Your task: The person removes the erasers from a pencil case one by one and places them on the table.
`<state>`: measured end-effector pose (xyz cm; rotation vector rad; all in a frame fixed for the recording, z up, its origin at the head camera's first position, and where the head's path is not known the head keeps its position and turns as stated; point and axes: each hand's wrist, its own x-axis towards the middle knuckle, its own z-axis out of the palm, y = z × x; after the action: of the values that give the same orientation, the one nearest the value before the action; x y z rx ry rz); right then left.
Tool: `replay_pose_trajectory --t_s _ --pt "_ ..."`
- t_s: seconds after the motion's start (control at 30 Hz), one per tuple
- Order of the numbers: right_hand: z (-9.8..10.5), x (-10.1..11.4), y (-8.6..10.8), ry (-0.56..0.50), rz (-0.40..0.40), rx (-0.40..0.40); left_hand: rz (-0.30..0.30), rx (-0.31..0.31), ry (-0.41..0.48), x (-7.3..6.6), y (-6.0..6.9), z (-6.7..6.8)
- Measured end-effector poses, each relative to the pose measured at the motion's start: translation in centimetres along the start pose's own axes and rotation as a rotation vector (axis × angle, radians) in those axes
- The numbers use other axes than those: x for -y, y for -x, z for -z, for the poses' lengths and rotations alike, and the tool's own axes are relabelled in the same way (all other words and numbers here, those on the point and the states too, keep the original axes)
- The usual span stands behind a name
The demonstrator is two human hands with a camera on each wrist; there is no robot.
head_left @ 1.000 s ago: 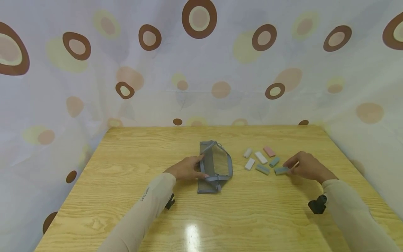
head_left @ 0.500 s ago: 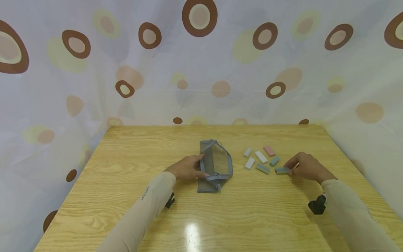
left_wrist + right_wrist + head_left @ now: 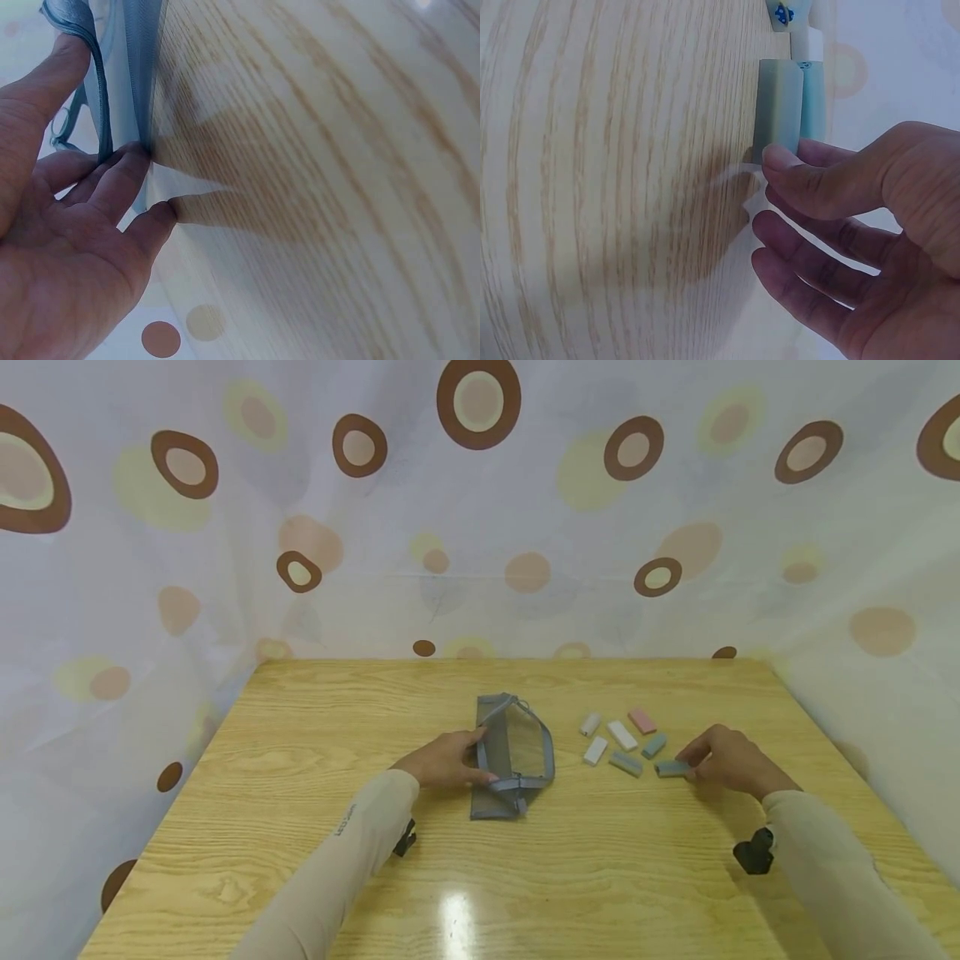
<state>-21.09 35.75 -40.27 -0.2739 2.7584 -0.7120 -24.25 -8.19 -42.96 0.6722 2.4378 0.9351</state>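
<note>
A grey zippered mesh pouch [image 3: 517, 783] lies on the table with its mouth spread wide. My left hand [image 3: 448, 762] holds it at the left side of the mouth, thumb toward the near edge and fingers toward the far one. In the left wrist view the thumb touches the zipper edge [image 3: 103, 97], and the fingertips are at the pouch's other edge. To the right, my right hand [image 3: 731, 762] pinches one end of a green eraser [image 3: 670, 768] between thumb and index finger. The right wrist view shows this eraser [image 3: 778, 105] close up; the other fingers hold nothing.
Several more erasers lie between pouch and right hand: a pink one [image 3: 642, 721], white ones such as this white eraser [image 3: 622, 735], a greyish eraser [image 3: 590, 724], a small green eraser [image 3: 654, 745] and a grey-green one [image 3: 626, 763]. Dotted cloth [image 3: 480, 610] surrounds the wooden table [image 3: 360, 710].
</note>
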Motion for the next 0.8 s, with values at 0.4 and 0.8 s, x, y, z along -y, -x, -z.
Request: replay_pose_trajectory --t_s 0.4,0.8 --pt "0.0 -0.4 -0.1 -0.024 0.021 0.007 0.009 -0.003 0.000 -0.3 0.2 0.2" --pt "1.7 2.0 -0.3 -0.029 0.095 -0.053 0.007 0.002 -0.004 -0.4 0.2 0.1"
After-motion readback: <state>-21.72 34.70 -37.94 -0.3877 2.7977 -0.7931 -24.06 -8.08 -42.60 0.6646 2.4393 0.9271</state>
